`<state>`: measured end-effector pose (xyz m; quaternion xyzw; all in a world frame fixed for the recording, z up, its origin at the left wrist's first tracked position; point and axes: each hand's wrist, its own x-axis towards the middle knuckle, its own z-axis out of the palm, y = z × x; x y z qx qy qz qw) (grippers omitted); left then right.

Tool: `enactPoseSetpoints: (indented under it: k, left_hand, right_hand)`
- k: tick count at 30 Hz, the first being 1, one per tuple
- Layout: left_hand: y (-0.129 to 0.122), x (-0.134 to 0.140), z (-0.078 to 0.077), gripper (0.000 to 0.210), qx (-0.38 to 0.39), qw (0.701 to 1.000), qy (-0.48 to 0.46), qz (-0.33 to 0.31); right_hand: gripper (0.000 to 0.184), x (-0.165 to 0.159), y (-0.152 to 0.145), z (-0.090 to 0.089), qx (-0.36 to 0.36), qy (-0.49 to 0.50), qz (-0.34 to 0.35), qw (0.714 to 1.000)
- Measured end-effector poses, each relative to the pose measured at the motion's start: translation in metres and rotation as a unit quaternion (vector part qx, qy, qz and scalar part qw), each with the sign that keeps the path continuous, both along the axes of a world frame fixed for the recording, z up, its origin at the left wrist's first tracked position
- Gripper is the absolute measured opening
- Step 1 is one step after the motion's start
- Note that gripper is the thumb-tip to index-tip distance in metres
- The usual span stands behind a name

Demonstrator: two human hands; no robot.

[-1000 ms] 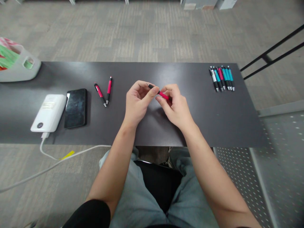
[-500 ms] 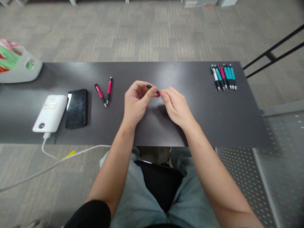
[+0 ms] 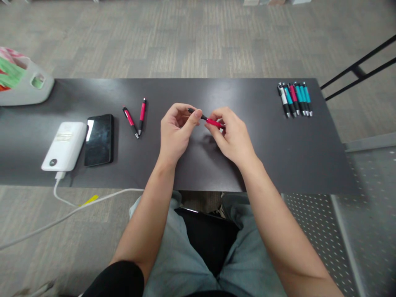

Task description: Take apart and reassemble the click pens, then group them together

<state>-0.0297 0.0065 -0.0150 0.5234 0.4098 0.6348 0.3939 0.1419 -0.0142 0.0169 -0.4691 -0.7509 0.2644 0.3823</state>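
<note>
A pen with a red barrel and black end (image 3: 214, 122) is held slantwise between my hands above the dark table (image 3: 185, 173). My left hand (image 3: 177, 131) pinches its black end between thumb and fingers. My right hand (image 3: 231, 133) is closed on the red barrel, with its thumb and fingertips around it; the pen's right end is partly hidden there. To the left, a red pen (image 3: 130, 121) and another red pen (image 3: 142, 116) lie on the table, their tips close together.
Several pens (image 3: 296, 100), white, teal and red, lie in a row at the back right. On the left are a black phone (image 3: 99, 141), a white power bank (image 3: 64, 145) with a white cable (image 3: 74, 213), and a white basket (image 3: 40, 88). A black metal frame (image 3: 359, 73) stands at right.
The right hand has slid its grip outward and opened a little, so more of the red barrel shows. The left hand keeps its pinch. The view has shifted slightly.
</note>
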Motion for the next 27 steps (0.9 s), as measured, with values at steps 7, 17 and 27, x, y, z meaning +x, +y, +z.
enactPoseSetpoints:
  k: [7,17,27]
  left_hand:
    - [0.002,-0.009,0.004,0.028,0.009,0.999,0.008,0.03]
    - [0.006,-0.025,0.001,0.024,0.004,0.999,0.01,0.038]
    - [0.002,-0.029,-0.004,0.026,0.01,0.992,0.112,0.049]
  right_hand:
    - [0.018,0.013,0.001,-0.002,0.012,-0.021,0.012,1.0]
    - [0.017,0.035,0.009,-0.008,0.069,-0.072,-0.069,0.993]
    - [0.015,0.052,0.015,-0.014,0.077,-0.065,-0.129,0.986]
